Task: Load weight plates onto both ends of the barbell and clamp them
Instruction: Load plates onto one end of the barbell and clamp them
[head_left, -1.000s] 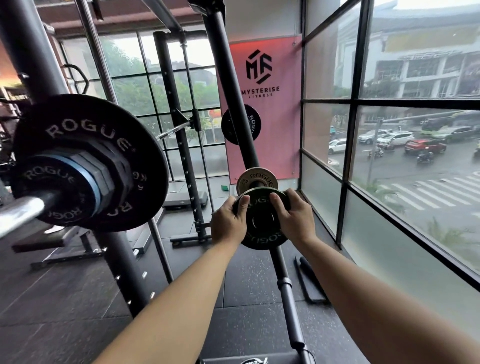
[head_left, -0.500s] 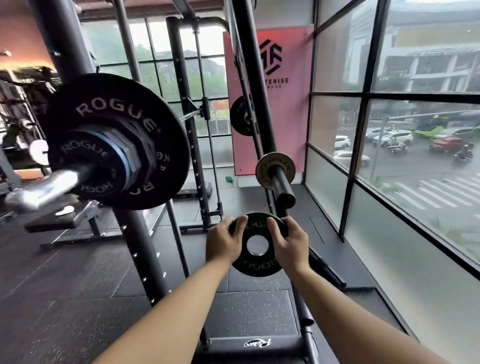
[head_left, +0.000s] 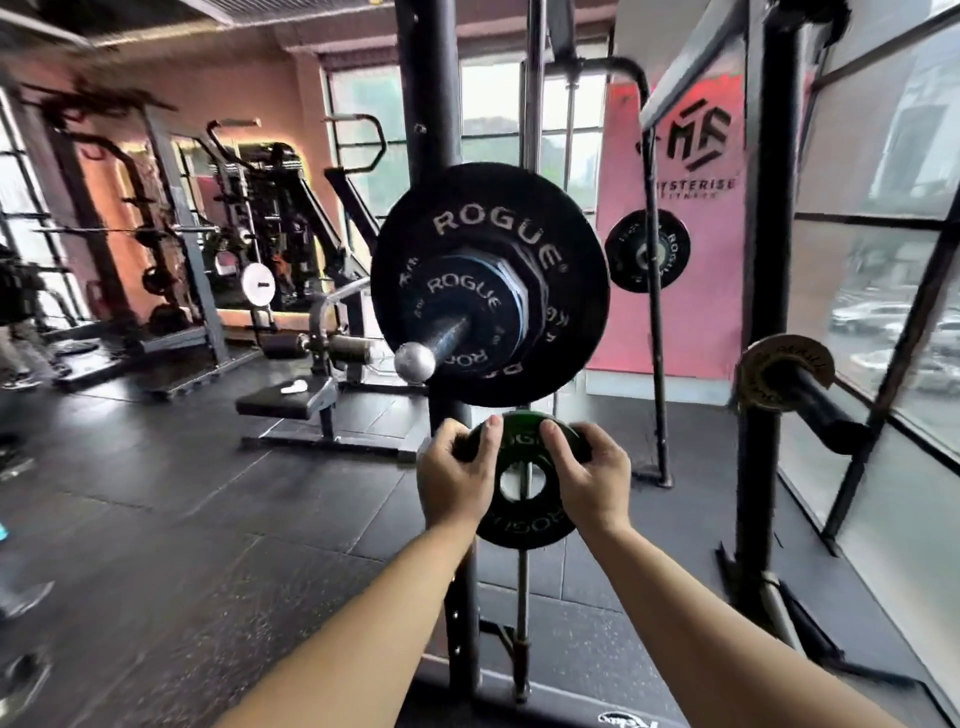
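Note:
I hold a small black Rogue plate with green lettering (head_left: 524, 522) upright in front of me, my left hand (head_left: 454, 478) gripping its left edge and my right hand (head_left: 592, 480) its right edge. It sits just below the barbell's steel sleeve end (head_left: 415, 361). That sleeve carries a large black Rogue plate (head_left: 571, 218), a hexagonal plate and a smaller blue-edged Rogue plate (head_left: 470, 301). No clamp shows on the sleeve.
The black rack upright (head_left: 431, 104) stands behind the loaded plates. On the right a storage peg (head_left: 821, 402) keeps a small gold-lettered plate (head_left: 753, 374); another plate (head_left: 647, 249) hangs further back. A bench (head_left: 283, 402) and machines fill the left; glass wall at right.
I have turned left from the storage peg, carrying the small plate away from it. The loaded barbell end now faces me, directly above the plate in my hands.

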